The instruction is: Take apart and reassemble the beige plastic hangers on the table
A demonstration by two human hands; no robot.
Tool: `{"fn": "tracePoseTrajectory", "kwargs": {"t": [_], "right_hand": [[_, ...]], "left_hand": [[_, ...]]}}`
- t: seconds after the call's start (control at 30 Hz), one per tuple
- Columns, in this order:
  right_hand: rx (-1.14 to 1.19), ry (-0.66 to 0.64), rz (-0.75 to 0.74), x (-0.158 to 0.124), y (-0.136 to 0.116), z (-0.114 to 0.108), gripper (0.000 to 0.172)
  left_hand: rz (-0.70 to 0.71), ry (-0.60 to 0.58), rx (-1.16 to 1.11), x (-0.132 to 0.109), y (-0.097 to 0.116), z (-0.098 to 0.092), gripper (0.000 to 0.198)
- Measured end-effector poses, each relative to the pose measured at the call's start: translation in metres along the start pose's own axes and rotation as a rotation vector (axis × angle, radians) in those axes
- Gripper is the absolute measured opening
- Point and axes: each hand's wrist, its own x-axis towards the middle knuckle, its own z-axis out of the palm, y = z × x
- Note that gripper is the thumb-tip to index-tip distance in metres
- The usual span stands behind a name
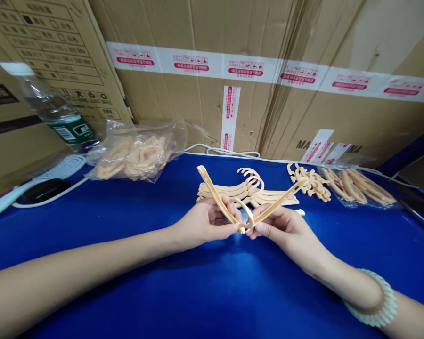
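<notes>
A beige plastic clothes hanger [281,201] is held up over the table, its two arms slanting upward in a V and its curved hook [248,211] between them. My left hand [194,222] is closed around the left arm near the centre joint. The fingers of my right hand [286,227] pinch the right arm close to the same joint. Whether the parts are fully locked together is too small to tell. Just behind my hands lies a stack of beige hangers [228,189] with hooks pointing away from me, partly hidden by the hands.
Loose beige hooks [313,182] lie in a pile at the right, beside a clear bag of hanger arms [362,186]. Another bag of beige parts [137,153] is at the left, near a water bottle [58,110]. A white cable [229,154] runs along the cardboard boxes [183,23] behind.
</notes>
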Motion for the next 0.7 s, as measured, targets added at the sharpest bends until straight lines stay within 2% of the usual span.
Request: {"fn": "tracePoseTrajectory", "kwargs": {"t": [0.33,0.5,0.7], "right_hand": [[-0.014,0.029,-0.013,-0.001,-0.003,0.005,0.027],[-0.044,0.087,-0.041,-0.004,-0.004,0.009,0.026],[-0.091,0.115,-0.086,-0.007,-0.004,0.012,0.023]], "left_hand": [[0.053,-0.013,-0.001,0.0,-0.002,0.001,0.033],[0.05,0.039,-0.021,0.0,-0.007,0.001,0.031],[0.067,0.11,0.055,-0.001,-0.01,0.007,0.029]]}}
